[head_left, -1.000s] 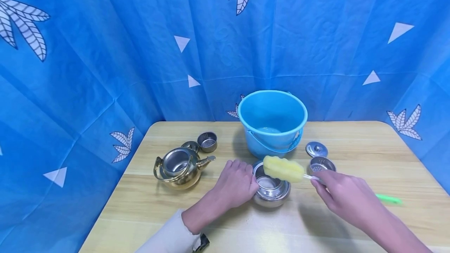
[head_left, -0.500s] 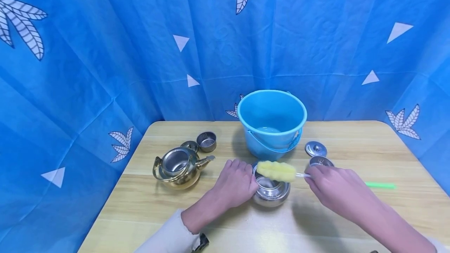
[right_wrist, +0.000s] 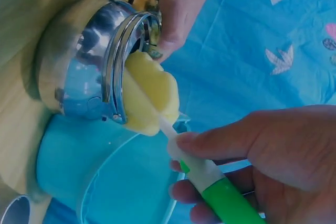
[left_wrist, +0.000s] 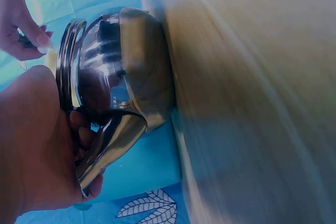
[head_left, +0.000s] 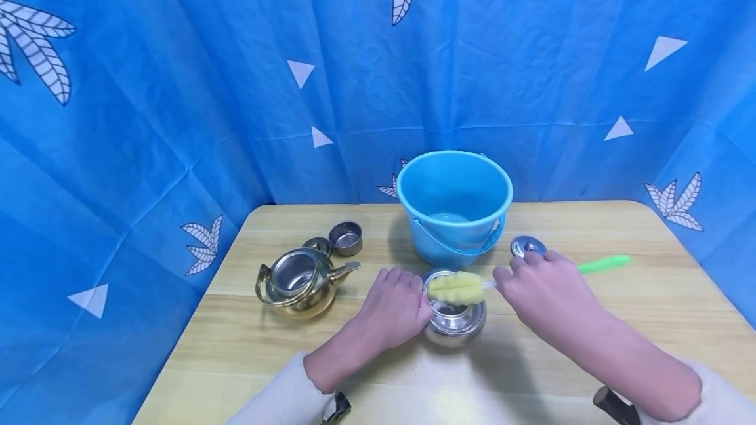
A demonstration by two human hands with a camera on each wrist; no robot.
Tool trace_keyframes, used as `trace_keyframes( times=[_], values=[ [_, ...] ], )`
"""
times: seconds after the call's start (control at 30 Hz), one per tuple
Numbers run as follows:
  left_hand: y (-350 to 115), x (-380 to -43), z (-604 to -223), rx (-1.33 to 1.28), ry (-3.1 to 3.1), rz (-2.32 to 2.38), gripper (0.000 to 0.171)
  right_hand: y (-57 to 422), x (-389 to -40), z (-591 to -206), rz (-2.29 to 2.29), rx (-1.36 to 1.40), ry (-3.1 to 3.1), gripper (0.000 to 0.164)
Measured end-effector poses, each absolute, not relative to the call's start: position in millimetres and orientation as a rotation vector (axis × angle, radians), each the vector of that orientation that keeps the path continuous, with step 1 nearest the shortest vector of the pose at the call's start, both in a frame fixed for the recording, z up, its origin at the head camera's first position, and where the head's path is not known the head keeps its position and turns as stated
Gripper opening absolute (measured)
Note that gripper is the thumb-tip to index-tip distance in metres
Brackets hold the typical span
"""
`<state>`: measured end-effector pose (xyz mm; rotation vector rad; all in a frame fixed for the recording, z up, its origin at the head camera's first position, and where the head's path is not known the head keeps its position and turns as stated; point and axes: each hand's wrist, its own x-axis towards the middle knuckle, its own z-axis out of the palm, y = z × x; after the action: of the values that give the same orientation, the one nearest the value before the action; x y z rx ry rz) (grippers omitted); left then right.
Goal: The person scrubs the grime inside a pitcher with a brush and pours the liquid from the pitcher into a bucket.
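Head view: R hand (head_left: 546, 290) grips the brush (head_left: 456, 288); its long axis runs approx. 9 to 3 o'clock, handle end (head_left: 605, 263) a bit high, sponge end at 9 from R hand; pot (head_left: 455, 330) sits betw. hands, at 8–9 from R hand & 3 from L hand (head_left: 397, 307), which touches it; sponge is over or at pot's mouth, that's the key rel.; bucket (head_left: 434, 258) at 12 from pot, kettle (head_left: 304, 300) at 9 from L hand, well apart.

L wrist view: L hand's fingers curl round the spout (left_wrist: 113, 148); pot stands on the table (left_wrist: 252, 103); R hand at approx. 10 from pot, by its mouth, grip mostly hidden here.

R wrist view: R thumb & fingers pinch the brush's white-&-green grip; axis approx. 11 to 5, sponge end at 11, up against the rim (right_wrist: 118, 77); can't tell if any is inside, or how deep.
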<state>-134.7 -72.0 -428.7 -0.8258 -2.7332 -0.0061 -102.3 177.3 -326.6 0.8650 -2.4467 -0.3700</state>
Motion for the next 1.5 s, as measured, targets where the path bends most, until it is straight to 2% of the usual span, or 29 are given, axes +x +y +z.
trace_keyframes(
  times=[0.13,0.47,0.73,1.07,1.5],
  values=[
    [-73,-135,-429,-0.825,-2.727,0.001,0.029,168,-107,-324,-0.437,0.885,-2.385,0.024],
    [-73,-136,-429,-0.828,-2.738,0.004,0.029,145,-119,-325,-0.591,1.013,-2.268,0.019],
    [-73,-135,-428,-0.828,-2.739,0.022,0.028,151,-126,-323,-0.724,1.084,-2.230,0.020],
    [-72,-136,-428,-0.827,-2.739,-0.008,0.028,160,-137,-325,-0.615,1.340,-2.088,0.022],
    [-72,-137,-428,-0.824,-2.724,0.006,0.027,146,-122,-330,-0.707,1.284,-2.073,0.009]
  ],
)
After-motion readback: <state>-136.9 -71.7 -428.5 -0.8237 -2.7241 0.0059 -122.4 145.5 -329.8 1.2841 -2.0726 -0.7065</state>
